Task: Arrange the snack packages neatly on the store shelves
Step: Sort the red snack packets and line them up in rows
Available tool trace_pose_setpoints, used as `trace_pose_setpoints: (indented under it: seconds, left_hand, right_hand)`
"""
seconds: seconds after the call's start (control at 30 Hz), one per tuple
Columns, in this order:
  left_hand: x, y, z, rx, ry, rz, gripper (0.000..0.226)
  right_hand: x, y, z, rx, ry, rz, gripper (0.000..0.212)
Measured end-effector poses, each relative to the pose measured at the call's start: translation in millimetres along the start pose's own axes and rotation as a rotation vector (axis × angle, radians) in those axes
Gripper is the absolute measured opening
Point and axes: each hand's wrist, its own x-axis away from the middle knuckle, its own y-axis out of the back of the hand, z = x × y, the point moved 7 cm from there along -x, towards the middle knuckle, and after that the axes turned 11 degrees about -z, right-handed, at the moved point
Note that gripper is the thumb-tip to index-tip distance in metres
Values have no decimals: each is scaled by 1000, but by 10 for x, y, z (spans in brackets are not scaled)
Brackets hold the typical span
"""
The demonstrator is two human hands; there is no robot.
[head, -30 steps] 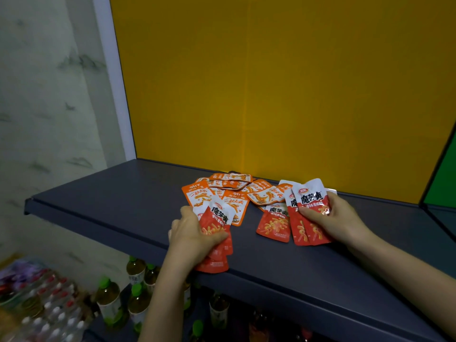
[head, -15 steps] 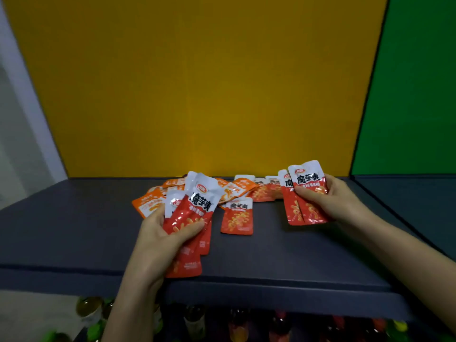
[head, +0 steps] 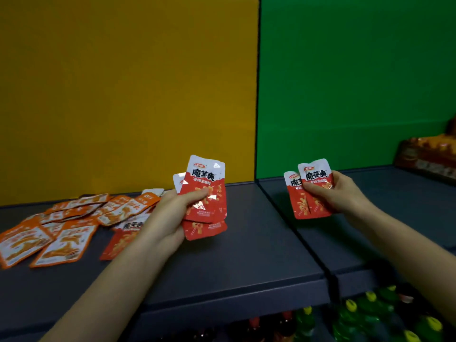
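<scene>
My left hand (head: 170, 213) grips a small stack of red and white snack packets (head: 209, 183), held above the dark grey shelf (head: 246, 255) in front of the yellow back panel. My right hand (head: 335, 191) holds two more red and white packets (head: 308, 193), fanned, over the shelf section before the green panel. A loose heap of orange packets (head: 71, 223) lies on the shelf at the left. One red packet (head: 121, 240) lies flat beside the heap, partly hidden by my left forearm.
A seam (head: 293, 230) divides the yellow-backed shelf from the green-backed shelf. A display box of orange snacks (head: 429, 156) stands at the far right on the green-backed shelf. Bottles with yellow and red caps (head: 365, 314) fill the shelf below.
Both hands have lifted their red packets and carried them to the right, away from the heap. The view has swung right, bringing the green-backed shelf into sight.
</scene>
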Motion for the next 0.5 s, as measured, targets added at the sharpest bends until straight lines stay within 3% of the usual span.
trace_pose_setpoints:
  seconds: [0.2, 0.5]
  left_hand:
    - [-238, -876, 294, -30, 85, -10, 23]
    - [-648, -1665, 560, -149, 67, -116, 33]
  right_hand:
    - [-709, 327, -402, 111, -57, 46, 24]
    - [-1288, 52, -557, 352, 87, 118, 47]
